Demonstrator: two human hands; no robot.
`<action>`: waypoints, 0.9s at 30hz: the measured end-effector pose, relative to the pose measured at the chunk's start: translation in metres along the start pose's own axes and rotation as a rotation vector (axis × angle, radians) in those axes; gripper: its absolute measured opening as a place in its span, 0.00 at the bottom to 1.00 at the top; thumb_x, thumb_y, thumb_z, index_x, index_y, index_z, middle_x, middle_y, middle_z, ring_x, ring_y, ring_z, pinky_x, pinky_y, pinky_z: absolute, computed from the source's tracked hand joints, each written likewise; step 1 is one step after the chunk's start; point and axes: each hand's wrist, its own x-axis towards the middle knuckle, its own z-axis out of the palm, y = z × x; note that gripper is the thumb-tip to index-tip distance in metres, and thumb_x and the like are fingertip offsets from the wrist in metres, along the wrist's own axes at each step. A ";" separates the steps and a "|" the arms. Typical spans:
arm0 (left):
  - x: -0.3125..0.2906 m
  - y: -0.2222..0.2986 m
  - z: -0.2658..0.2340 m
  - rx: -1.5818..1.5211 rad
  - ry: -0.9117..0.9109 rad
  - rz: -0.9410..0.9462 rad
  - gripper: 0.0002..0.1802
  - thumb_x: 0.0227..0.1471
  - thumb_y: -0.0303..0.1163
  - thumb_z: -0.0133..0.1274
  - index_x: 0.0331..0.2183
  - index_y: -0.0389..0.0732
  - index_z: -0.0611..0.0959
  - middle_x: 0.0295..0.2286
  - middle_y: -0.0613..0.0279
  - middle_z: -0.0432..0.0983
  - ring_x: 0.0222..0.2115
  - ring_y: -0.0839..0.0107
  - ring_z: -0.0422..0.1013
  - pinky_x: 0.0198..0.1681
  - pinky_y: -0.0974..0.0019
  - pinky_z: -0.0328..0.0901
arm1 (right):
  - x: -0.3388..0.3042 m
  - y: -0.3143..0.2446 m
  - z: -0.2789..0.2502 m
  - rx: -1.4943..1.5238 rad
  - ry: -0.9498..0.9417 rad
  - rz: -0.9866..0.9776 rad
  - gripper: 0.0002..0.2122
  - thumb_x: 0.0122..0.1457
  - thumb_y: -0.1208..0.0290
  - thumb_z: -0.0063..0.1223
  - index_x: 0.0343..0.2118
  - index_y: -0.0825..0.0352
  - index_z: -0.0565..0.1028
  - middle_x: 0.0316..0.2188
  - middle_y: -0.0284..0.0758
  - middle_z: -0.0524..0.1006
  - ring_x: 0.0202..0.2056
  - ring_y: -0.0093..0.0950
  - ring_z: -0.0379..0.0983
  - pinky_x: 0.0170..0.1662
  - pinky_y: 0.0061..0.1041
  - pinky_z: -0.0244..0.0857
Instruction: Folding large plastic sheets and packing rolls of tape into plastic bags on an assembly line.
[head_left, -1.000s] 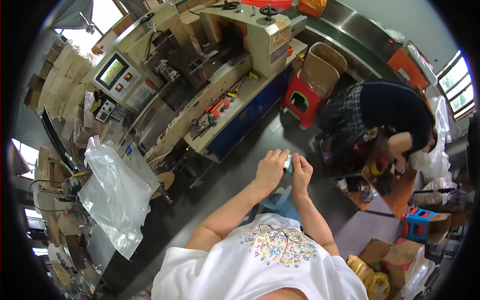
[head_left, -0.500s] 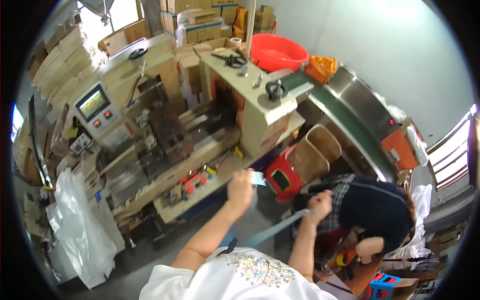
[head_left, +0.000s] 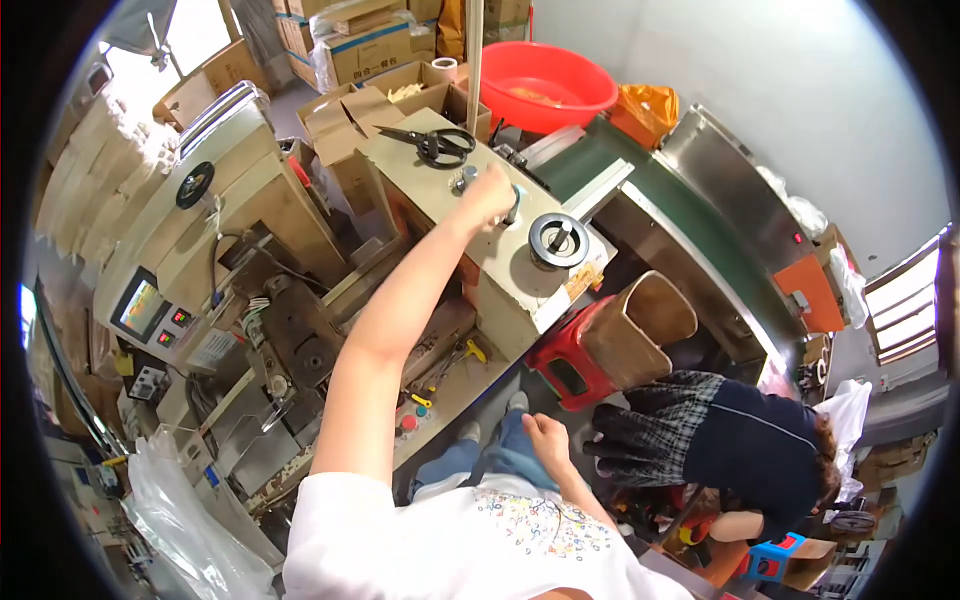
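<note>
My left arm reaches out over the cream machine top, and my left hand is closed there. A dark, bluish curved edge shows beside its fingers; what it belongs to is hidden. A metal knob stands just left of this hand, and a black handwheel to its right. Black-handled scissors lie farther off on the same top. Low in front of my body, my right hand is held with curled fingers; whether anything is inside them is hidden.
A control screen stands at left. Pliers and small tools lie on the machine's lower ledge. Right of it are a red stool, a green conveyor and a bent-over co-worker. A red basin is behind.
My left hand has moved forward from in front of the machine onto its top. My right hand has come lower and left; the pale blue strip it held no longer shows. The view has shifted.
</note>
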 end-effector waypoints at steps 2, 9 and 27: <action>0.022 -0.005 0.005 0.011 -0.039 -0.020 0.13 0.42 0.23 0.44 0.28 0.21 0.75 0.24 0.32 0.73 0.19 0.50 0.74 0.14 0.55 0.69 | 0.014 -0.007 -0.001 0.001 -0.099 0.025 0.19 0.56 0.53 0.46 0.20 0.65 0.74 0.18 0.44 0.73 0.25 0.44 0.70 0.29 0.39 0.62; 0.049 0.000 0.007 -0.138 -0.505 -0.152 0.09 0.43 0.27 0.48 0.26 0.30 0.79 0.23 0.49 0.75 0.21 0.58 0.74 0.20 0.58 0.73 | 0.064 -0.023 -0.024 0.229 -0.011 0.029 0.19 0.56 0.56 0.48 0.18 0.68 0.74 0.12 0.35 0.68 0.17 0.22 0.64 0.24 0.25 0.58; -0.177 0.016 0.130 -0.619 -0.701 0.380 0.61 0.34 0.33 0.68 0.59 0.41 0.42 0.57 0.52 0.50 0.58 0.60 0.49 0.59 0.56 0.44 | 0.073 -0.110 -0.131 1.316 0.407 -0.034 0.18 0.62 0.59 0.42 0.18 0.64 0.68 0.10 0.25 0.62 0.12 0.13 0.54 0.15 0.15 0.44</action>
